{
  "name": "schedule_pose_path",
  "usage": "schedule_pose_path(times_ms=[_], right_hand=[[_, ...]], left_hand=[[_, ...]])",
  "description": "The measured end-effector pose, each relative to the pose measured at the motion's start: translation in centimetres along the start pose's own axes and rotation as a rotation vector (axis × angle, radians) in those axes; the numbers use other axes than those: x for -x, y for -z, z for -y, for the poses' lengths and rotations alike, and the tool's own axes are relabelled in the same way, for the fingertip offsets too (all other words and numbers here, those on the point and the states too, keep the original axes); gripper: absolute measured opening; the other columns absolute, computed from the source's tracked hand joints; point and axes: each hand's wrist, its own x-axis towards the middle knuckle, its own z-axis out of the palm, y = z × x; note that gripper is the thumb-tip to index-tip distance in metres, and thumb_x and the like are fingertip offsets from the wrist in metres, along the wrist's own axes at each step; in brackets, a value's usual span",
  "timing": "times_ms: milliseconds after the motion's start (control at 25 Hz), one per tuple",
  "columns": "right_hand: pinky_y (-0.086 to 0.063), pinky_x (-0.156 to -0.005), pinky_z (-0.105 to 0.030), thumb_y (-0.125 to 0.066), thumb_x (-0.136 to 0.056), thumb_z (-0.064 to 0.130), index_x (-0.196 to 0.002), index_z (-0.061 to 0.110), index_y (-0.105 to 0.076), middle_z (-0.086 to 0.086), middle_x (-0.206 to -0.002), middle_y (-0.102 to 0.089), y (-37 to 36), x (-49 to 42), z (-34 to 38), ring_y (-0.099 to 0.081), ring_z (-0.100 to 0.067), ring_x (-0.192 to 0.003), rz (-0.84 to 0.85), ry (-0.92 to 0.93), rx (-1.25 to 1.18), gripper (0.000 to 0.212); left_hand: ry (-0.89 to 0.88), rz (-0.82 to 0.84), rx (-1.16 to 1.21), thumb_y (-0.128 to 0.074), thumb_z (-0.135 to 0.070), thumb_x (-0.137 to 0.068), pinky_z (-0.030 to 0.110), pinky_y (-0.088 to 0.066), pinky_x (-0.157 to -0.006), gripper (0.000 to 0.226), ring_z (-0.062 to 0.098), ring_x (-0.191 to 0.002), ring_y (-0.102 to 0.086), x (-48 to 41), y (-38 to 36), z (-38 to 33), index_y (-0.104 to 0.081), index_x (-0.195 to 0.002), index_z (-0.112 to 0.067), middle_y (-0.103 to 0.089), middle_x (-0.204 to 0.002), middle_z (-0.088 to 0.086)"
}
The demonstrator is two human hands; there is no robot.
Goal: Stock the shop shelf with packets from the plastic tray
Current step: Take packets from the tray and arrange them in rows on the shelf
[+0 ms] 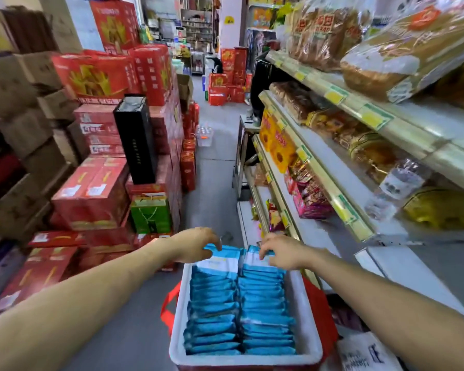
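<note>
Head view looks down an aisle at a white plastic tray (pixel 178 330) resting on a red bag (pixel 320 311) on the floor, just beside the shop shelf (pixel 318 167) on the right. Two rows of blue packets (pixel 263 303) stand on edge inside it. The rear ones tilt up to show white label panels, but their print is too blurred to read.

The left hand (pixel 196 245) curls its fingers over the top of the rearmost packets in the left row. The right hand (pixel 281 253) does the same on the right row, fingertips hooked on the packet edges.

Yellow price tags (pixel 335 96) line the shelf fronts, their figures illegible. A bagged loaf (pixel 330 36) above seems to read "BREAD". Red cartons (pixel 91 194) with gold Chinese characters are stacked on the left, beside a black box (pixel 137 137) and a green gift bag (pixel 150 215).
</note>
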Motion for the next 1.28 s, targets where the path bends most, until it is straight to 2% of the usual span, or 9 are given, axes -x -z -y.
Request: schedule_pose_path(times_ms=[120, 280, 400, 560, 720, 920, 1080, 1200, 1280], right_hand=[[-0.039, -0.106, -0.031, -0.058, -0.089, 0.010, -0.114, 0.028, -0.072, 0.002, -0.138, -0.050, -2.6, -0.1, -0.9, -0.049, -0.019, -0.129, -0.066, -0.039, 0.000, 0.034], [-0.046, -0.095, -0.037, -0.058, -0.087, 0.007, -0.103, 0.036, -0.070, 0.010, -0.116, -0.048, -4.6, 0.1, -1.4, -0.051, -0.014, -0.114, -0.164, 0.021, 0.090, 0.035], [-0.048, -0.098, -0.040, -0.057, -0.088, 0.000, -0.104, 0.035, -0.071, 0.008, -0.119, -0.052, -5.7, 0.4, -0.9, -0.050, -0.016, -0.119, -0.182, 0.041, 0.116, 0.041], [-0.049, -0.088, -0.038, -0.053, -0.087, -0.010, -0.108, 0.030, -0.072, 0.005, -0.111, -0.057, -4.5, 0.9, -0.6, -0.054, -0.018, -0.112, -0.251, 0.075, 0.136, 0.048], [-0.051, -0.090, -0.036, -0.063, -0.093, -0.001, -0.107, 0.026, -0.078, 0.004, -0.107, -0.071, 1.1, 1.4, -0.9, -0.062, -0.016, -0.102, -0.344, 0.109, 0.087, 0.034], [-0.051, -0.094, -0.034, -0.065, -0.095, 0.009, -0.109, 0.033, -0.078, 0.008, -0.113, -0.071, 15.4, 5.3, -1.0, -0.061, -0.009, -0.102, -0.459, 0.049, 0.027, 0.031], [-0.045, -0.092, -0.028, -0.074, -0.088, 0.007, -0.110, 0.035, -0.077, 0.009, -0.108, -0.061, 26.4, 12.5, -1.0, -0.057, -0.011, -0.102, -0.577, 0.012, 0.096, 0.036], [-0.045, -0.083, -0.020, -0.076, -0.086, 0.004, -0.108, 0.029, -0.079, 0.011, -0.102, -0.065, 31.4, 20.4, -2.1, -0.059, -0.011, -0.096, -0.682, -0.080, 0.049, 0.033], [-0.047, -0.083, -0.021, -0.077, -0.085, 0.002, -0.107, 0.027, -0.080, 0.007, -0.104, -0.070, 33.0, 26.1, -3.4, -0.062, -0.009, -0.096, -0.774, -0.125, 0.044, 0.033]], left_hand=[[-0.088, 0.007, -0.049, -0.059, -0.024, -0.094, 0.043, -0.046, -0.106, 0.028, 0.022, -0.126, -0.055, -0.6, -2.0, -0.2, -0.069, -0.120, -0.029, -0.055, -0.141, -0.004], [-0.197, -0.020, -0.201, -0.060, -0.023, -0.089, 0.039, -0.045, -0.094, 0.032, 0.020, -0.119, -0.056, -0.4, -3.1, -0.3, -0.071, -0.115, -0.036, -0.057, -0.132, -0.009], [-0.247, 0.000, -0.309, -0.060, -0.021, -0.082, 0.041, -0.041, -0.091, 0.033, 0.017, -0.116, -0.051, -0.4, -3.5, -0.9, -0.069, -0.107, -0.040, -0.054, -0.124, -0.011], [-0.342, 0.043, -0.324, -0.056, -0.006, -0.085, 0.042, -0.052, -0.082, 0.037, 0.025, -0.106, -0.059, -0.7, -3.5, -1.1, -0.070, -0.104, -0.035, -0.052, -0.121, -0.004], [-0.382, 0.081, -0.212, -0.052, -0.005, -0.090, 0.040, -0.052, -0.096, 0.040, 0.021, -0.112, -0.062, -0.9, -1.8, -0.4, -0.070, -0.112, -0.032, -0.065, -0.125, -0.006], [-0.312, -0.109, 0.023, -0.061, -0.016, -0.081, 0.034, -0.054, -0.093, 0.037, 0.006, -0.101, -0.068, -3.2, 11.9, -1.9, -0.075, -0.103, -0.042, -0.074, -0.113, -0.017], [-0.373, -0.270, 0.186, -0.070, 0.004, -0.082, 0.019, -0.052, -0.079, 0.043, 0.002, -0.090, -0.068, -3.8, 25.9, -7.1, -0.082, -0.095, -0.035, -0.076, -0.102, -0.018], [-0.533, -0.353, 0.235, -0.071, 0.006, -0.086, 0.031, -0.054, -0.084, 0.038, 0.015, -0.097, -0.070, -4.7, 33.7, -13.5, -0.083, -0.097, -0.029, -0.077, -0.106, -0.009], [-0.633, -0.359, 0.262, -0.070, 0.006, -0.089, 0.032, -0.054, -0.078, 0.034, 0.018, -0.090, -0.068, -5.5, 37.2, -18.7, -0.083, -0.097, -0.024, -0.077, -0.101, -0.007]])
